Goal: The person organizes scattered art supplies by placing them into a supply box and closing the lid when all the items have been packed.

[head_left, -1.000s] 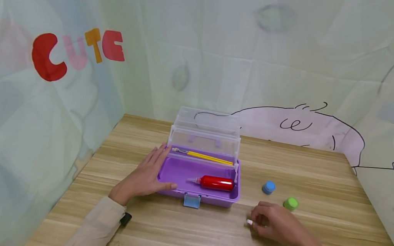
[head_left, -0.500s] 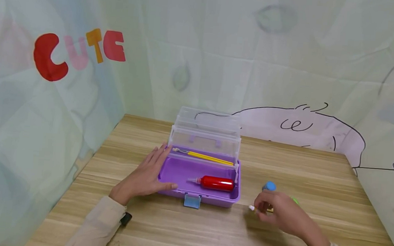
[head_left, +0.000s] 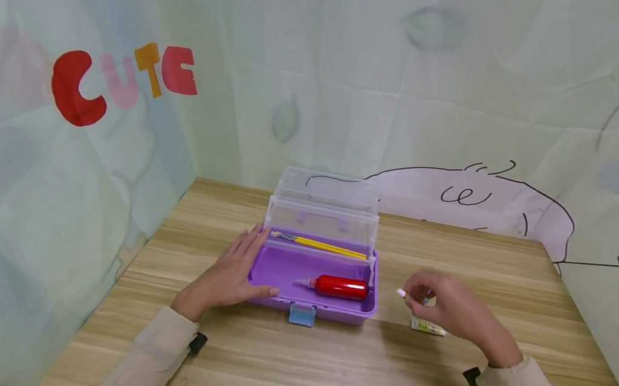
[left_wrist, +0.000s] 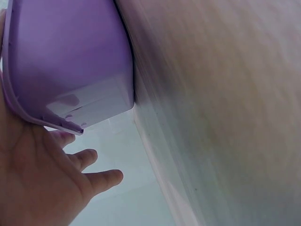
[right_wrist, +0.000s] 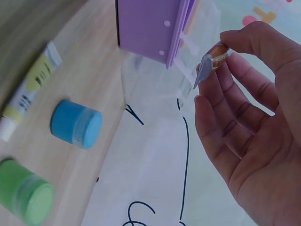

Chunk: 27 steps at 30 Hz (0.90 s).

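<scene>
Between thumb and fingertips, my right hand pinches a small paint tube above the table, to the right of the box. Its white cap points left in the head view, and an orange label and flat silver end show in the right wrist view. My left hand rests with straight fingers on the left side of an open purple box. Inside lie a red squeeze bottle with a pointed nozzle and yellow-handled brushes. A yellow-green labelled paint tube lies on the table under my right hand.
A blue paint jar and a green paint jar stand on the wooden table, mostly behind my right hand in the head view. The box's clear lid stands raised at the back, near the printed cloth wall.
My right hand has lifted the pinched tube and moved it away from me, over the jars. The tube on the table has come into sight beneath it. My left hand has stayed still.
</scene>
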{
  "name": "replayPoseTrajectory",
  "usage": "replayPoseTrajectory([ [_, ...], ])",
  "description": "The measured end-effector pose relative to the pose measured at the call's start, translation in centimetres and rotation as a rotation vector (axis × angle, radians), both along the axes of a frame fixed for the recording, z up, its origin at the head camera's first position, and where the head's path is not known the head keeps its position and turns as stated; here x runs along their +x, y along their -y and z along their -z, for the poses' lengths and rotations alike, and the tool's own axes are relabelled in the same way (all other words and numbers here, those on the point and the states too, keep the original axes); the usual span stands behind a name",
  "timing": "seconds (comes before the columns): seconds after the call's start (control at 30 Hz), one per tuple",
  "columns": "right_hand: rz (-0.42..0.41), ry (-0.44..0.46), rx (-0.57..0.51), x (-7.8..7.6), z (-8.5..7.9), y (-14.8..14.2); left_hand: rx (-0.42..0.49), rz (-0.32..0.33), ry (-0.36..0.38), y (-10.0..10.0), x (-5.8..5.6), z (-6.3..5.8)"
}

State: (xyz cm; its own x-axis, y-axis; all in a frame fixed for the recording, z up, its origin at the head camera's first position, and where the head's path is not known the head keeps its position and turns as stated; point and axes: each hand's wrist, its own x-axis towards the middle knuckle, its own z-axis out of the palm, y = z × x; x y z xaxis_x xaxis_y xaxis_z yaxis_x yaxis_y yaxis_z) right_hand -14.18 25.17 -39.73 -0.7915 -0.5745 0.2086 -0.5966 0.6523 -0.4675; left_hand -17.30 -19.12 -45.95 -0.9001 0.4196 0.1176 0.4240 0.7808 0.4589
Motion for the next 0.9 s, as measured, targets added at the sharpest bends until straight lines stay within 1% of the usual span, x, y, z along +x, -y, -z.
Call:
replayPoseTrajectory([
  [0.13, 0.008, -0.056, 0.014, -0.7, -0.5, 0.1, 0.005, 0.013, -0.008, 0.0, 0.1, -0.1],
  [0.27, 0.022, -0.087, 0.041, -1.5, -1.1, 0.3, 0.005, 0.015, -0.013, 0.0, 0.1, -0.1],
  [0.53, 0.051, -0.044, 0.053, -3.1, -2.3, 1.2, 0.004, 0.009, -0.011, 0.1, 0.1, 0.0],
  [0.77, 0.048, -0.051, 0.053, -4.6, -2.8, 1.9, 0.001, 0.007, -0.01, 0.1, 0.1, 0.0],
  [0.9, 0.048, -0.041, 0.064, -5.3, -3.0, 2.3, 0.0, 0.005, -0.011, 0.0, 0.1, -0.1],
])
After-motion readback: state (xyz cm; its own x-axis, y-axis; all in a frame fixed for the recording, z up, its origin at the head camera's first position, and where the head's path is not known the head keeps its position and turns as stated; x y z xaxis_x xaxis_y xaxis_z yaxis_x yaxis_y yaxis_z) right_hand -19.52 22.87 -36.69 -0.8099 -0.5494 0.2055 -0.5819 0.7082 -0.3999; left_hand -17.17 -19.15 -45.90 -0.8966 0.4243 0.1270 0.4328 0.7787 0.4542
